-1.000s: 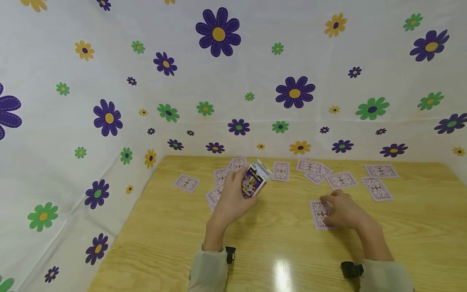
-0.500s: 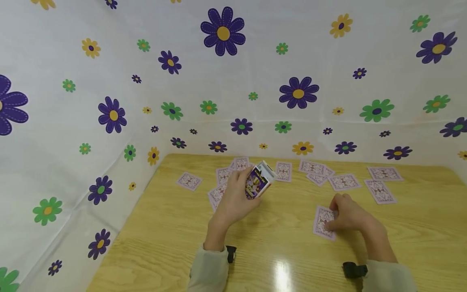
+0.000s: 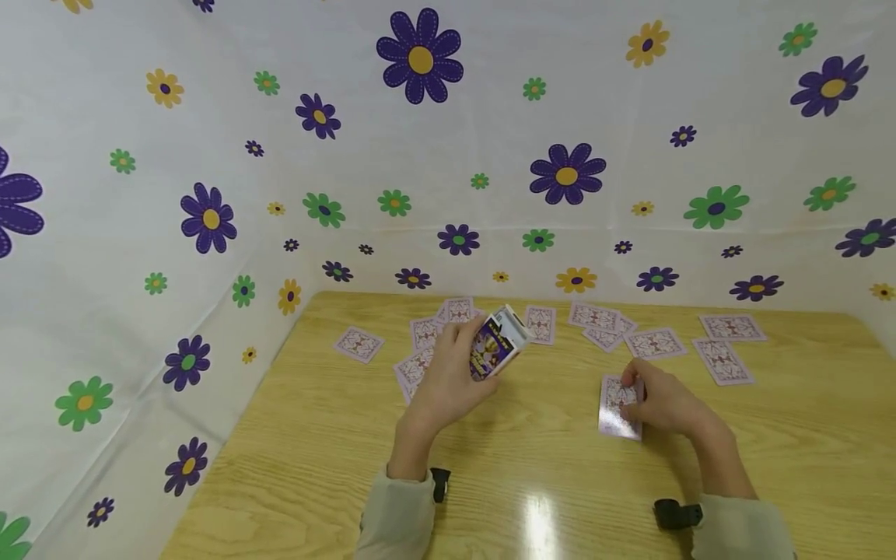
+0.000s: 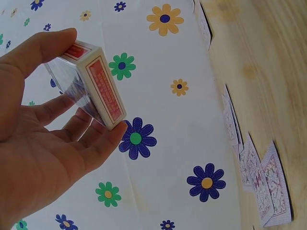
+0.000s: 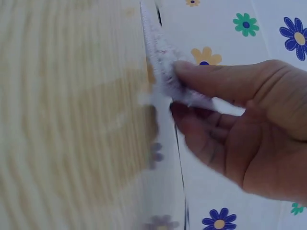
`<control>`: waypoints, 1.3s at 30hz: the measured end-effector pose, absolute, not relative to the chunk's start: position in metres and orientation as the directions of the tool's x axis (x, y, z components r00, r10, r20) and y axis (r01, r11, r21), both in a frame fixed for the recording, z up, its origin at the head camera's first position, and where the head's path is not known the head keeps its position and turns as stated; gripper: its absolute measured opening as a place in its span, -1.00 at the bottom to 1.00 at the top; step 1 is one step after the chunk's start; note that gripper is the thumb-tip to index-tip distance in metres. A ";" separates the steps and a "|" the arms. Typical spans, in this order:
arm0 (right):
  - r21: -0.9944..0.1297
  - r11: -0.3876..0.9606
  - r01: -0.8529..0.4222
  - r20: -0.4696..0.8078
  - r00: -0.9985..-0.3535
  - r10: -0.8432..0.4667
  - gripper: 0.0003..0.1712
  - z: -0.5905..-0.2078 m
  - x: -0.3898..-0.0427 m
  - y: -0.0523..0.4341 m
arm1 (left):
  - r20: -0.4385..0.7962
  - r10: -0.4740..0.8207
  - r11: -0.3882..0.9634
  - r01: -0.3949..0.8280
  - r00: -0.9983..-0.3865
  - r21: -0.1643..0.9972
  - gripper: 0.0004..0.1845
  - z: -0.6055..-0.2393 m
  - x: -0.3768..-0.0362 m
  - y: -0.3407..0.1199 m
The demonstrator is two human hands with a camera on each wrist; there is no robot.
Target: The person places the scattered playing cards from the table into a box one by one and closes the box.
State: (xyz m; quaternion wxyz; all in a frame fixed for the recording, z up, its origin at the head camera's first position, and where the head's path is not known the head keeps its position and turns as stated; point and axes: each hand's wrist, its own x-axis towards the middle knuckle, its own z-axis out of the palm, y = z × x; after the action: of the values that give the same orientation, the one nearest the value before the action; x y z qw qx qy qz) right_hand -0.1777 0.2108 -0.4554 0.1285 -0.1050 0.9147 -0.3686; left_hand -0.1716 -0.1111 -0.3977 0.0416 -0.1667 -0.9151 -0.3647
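Observation:
My left hand (image 3: pixel 448 381) grips a card box (image 3: pixel 494 344) with a purple picture on its front, thumb on one side and fingers on the other. In the left wrist view, the box (image 4: pixel 103 88) shows a red panel on its narrow side. To the right, my right hand (image 3: pixel 665 400) pinches a playing card (image 3: pixel 616 420) by its right side, patterned back up, over the table. The right wrist view has the card (image 5: pixel 165 67) between thumb and fingers, tilted and blurred. Part of the card is hidden behind the fingers.
Face-down cards lie along the back of the wooden table (image 3: pixel 315 467): a lone card (image 3: pixel 359 344) at left, an overlapping group (image 3: pixel 423 334) behind the left hand, a card (image 3: pixel 540 324) mid-back, and several (image 3: pixel 654 343) at right. A flowered cloth (image 3: pixel 490 140) hangs behind.
The right hand has shifted slightly on the card, which first slid a little toward me, then rose and now shows a bright glare. The left hand holds the box almost still, moved slightly right.

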 end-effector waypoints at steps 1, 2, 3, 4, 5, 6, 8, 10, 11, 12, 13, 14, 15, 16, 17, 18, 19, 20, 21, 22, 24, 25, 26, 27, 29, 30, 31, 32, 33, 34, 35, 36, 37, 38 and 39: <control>-0.704 0.702 -0.110 -0.136 -0.949 -0.285 -0.67 -0.454 -0.178 0.211 | 0.192 0.278 0.681 0.334 -0.941 0.652 -0.05 -0.397 -0.171 -0.111; -0.704 0.699 -0.121 -0.115 -0.953 -0.280 -0.72 -0.453 -0.178 0.210 | 0.186 0.281 0.684 0.333 -0.941 0.649 -0.05 -0.397 -0.171 -0.111; -0.706 0.697 -0.128 -0.093 -0.958 -0.270 -0.75 -0.450 -0.177 0.209 | 0.182 0.286 0.686 0.334 -0.941 0.647 -0.05 -0.396 -0.170 -0.110; -0.705 0.696 -0.135 -0.072 -0.963 -0.260 -0.78 -0.447 -0.176 0.208 | 0.178 0.291 0.692 0.335 -0.940 0.640 -0.05 -0.396 -0.170 -0.110; -0.707 0.694 -0.137 -0.052 -0.968 -0.245 -0.78 -0.444 -0.175 0.206 | 0.172 0.296 0.696 0.336 -0.940 0.634 -0.05 -0.396 -0.169 -0.109; -0.710 0.689 -0.146 -0.029 -0.971 -0.235 -0.77 -0.439 -0.174 0.205 | 0.169 0.301 0.701 0.338 -0.939 0.628 -0.05 -0.395 -0.169 -0.108; -0.714 0.680 -0.167 0.020 -0.976 -0.219 -0.75 -0.429 -0.170 0.201 | 0.173 0.314 0.713 0.353 -0.933 0.606 -0.06 -0.394 -0.167 -0.107; -0.714 0.670 -0.201 0.078 -0.975 -0.210 -0.73 -0.419 -0.166 0.198 | 0.178 0.326 0.728 0.367 -0.928 0.580 -0.06 -0.393 -0.167 -0.106; -0.717 0.662 -0.218 0.107 -0.973 -0.205 -0.72 -0.414 -0.164 0.196 | 0.179 0.332 0.733 0.373 -0.926 0.569 -0.07 -0.392 -0.166 -0.105; -0.722 0.652 -0.233 0.136 -0.971 -0.197 -0.70 -0.409 -0.161 0.194 | 0.180 0.338 0.741 0.379 -0.924 0.554 -0.07 -0.391 -0.166 -0.104; -0.727 0.640 -0.249 0.166 -0.968 -0.187 -0.69 -0.404 -0.158 0.192 | 0.180 0.343 0.748 0.384 -0.922 0.541 -0.08 -0.390 -0.165 -0.103; -0.735 0.624 -0.265 0.199 -0.964 -0.176 -0.67 -0.400 -0.156 0.190 | 0.174 0.347 0.755 0.384 -0.922 0.532 -0.08 -0.390 -0.164 -0.102; -0.743 0.610 -0.274 0.226 -0.962 -0.156 -0.65 -0.396 -0.153 0.187 | 0.168 0.351 0.761 0.385 -0.921 0.521 -0.07 -0.389 -0.164 -0.101; -0.751 0.595 -0.287 0.258 -0.957 -0.137 -0.63 -0.393 -0.150 0.185 | 0.161 0.358 0.768 0.388 -0.920 0.510 -0.07 -0.389 -0.163 -0.100; -0.760 0.577 -0.299 0.285 -0.951 -0.117 -0.61 -0.390 -0.147 0.182 | 0.156 0.364 0.773 0.391 -0.918 0.500 -0.07 -0.389 -0.162 -0.099; -0.769 0.558 -0.312 0.312 -0.945 -0.098 -0.59 -0.387 -0.145 0.180 | 0.149 0.372 0.778 0.396 -0.916 0.488 -0.07 -0.388 -0.162 -0.098; -0.778 0.538 -0.326 0.337 -0.938 -0.081 -0.58 -0.385 -0.143 0.178 | 0.144 0.380 0.780 0.400 -0.914 0.481 -0.06 -0.388 -0.161 -0.097; -0.785 0.518 -0.339 0.358 -0.931 -0.067 -0.56 -0.383 -0.142 0.176 | 0.140 0.388 0.781 0.405 -0.911 0.475 -0.06 -0.388 -0.161 -0.096; -0.792 0.497 -0.354 0.378 -0.924 -0.056 -0.56 -0.382 -0.140 0.175 | 0.138 0.396 0.783 0.413 -0.908 0.466 -0.06 -0.388 -0.160 -0.095; -0.794 0.478 -0.374 0.401 -0.915 -0.050 -0.55 -0.380 -0.139 0.173 | 0.136 0.403 0.782 0.418 -0.905 0.463 -0.06 -0.388 -0.160 -0.094; -0.796 0.441 -0.414 0.442 -0.896 -0.043 -0.57 -0.379 -0.137 0.170 | 0.135 0.417 0.782 0.430 -0.899 0.452 -0.05 -0.388 -0.159 -0.093; -0.793 0.427 -0.434 0.462 -0.886 -0.043 -0.58 -0.378 -0.137 0.169 | 0.134 0.423 0.780 0.435 -0.896 0.450 -0.04 -0.387 -0.158 -0.092; -0.791 0.415 -0.450 0.477 -0.878 -0.044 -0.59 -0.378 -0.136 0.167 | 0.134 0.430 0.781 0.442 -0.893 0.441 -0.03 -0.387 -0.157 -0.091; -0.785 0.409 -0.465 0.492 -0.870 -0.045 -0.60 -0.378 -0.136 0.166 | 0.133 0.438 0.782 0.449 -0.889 0.432 -0.03 -0.387 -0.157 -0.090; -0.777 0.404 -0.482 0.508 -0.860 -0.049 -0.62 -0.378 -0.136 0.164 | 0.132 0.451 0.783 0.462 -0.883 0.416 -0.02 -0.387 -0.155 -0.089; -0.772 0.410 -0.485 0.511 -0.858 -0.053 -0.62 -0.378 -0.136 0.163 | 0.134 0.457 0.783 0.469 -0.879 0.408 -0.02 -0.387 -0.154 -0.089; -0.767 0.417 -0.487 0.513 -0.857 -0.057 -0.62 -0.379 -0.136 0.162 | 0.137 0.463 0.782 0.476 -0.876 0.401 -0.02 -0.387 -0.154 -0.088; -0.761 0.427 -0.488 0.514 -0.855 -0.060 -0.63 -0.379 -0.136 0.162 | 0.140 0.467 0.783 0.482 -0.873 0.393 -0.03 -0.387 -0.153 -0.088; -0.753 0.440 -0.489 0.517 -0.854 -0.063 -0.63 -0.380 -0.136 0.162 | 0.141 0.469 0.784 0.485 -0.872 0.388 -0.03 -0.387 -0.152 -0.087; -0.746 0.451 -0.490 0.520 -0.852 -0.065 -0.63 -0.380 -0.135 0.162 | 0.143 0.471 0.784 0.487 -0.870 0.384 -0.04 -0.387 -0.152 -0.087; -0.741 0.459 -0.491 0.522 -0.850 -0.067 -0.63 -0.381 -0.135 0.162 | 0.146 0.472 0.785 0.490 -0.869 0.378 -0.04 -0.387 -0.151 -0.086; -0.732 0.470 -0.493 0.526 -0.848 -0.069 -0.63 -0.381 -0.135 0.162 | 0.148 0.473 0.785 0.492 -0.868 0.375 -0.05 -0.387 -0.151 -0.086; -0.726 0.476 -0.495 0.530 -0.845 -0.070 -0.64 -0.381 -0.135 0.162 | 0.149 0.474 0.786 0.493 -0.868 0.372 -0.05 -0.387 -0.151 -0.086; -0.719 0.485 -0.498 0.535 -0.842 -0.071 -0.63 -0.381 -0.135 0.162 | 0.149 0.475 0.786 0.494 -0.867 0.371 -0.05 -0.387 -0.151 -0.085; -0.712 0.491 -0.501 0.540 -0.838 -0.072 -0.63 -0.381 -0.134 0.163 | 0.151 0.477 0.786 0.497 -0.866 0.369 -0.05 -0.387 -0.151 -0.085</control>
State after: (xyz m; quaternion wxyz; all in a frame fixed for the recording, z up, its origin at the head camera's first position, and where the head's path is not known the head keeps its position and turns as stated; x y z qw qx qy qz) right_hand -0.1344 0.1625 -0.3809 -0.2264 -0.1719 0.8333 -0.4741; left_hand -0.1510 -0.0850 -0.3875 0.0249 -0.2576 -0.9446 -0.2020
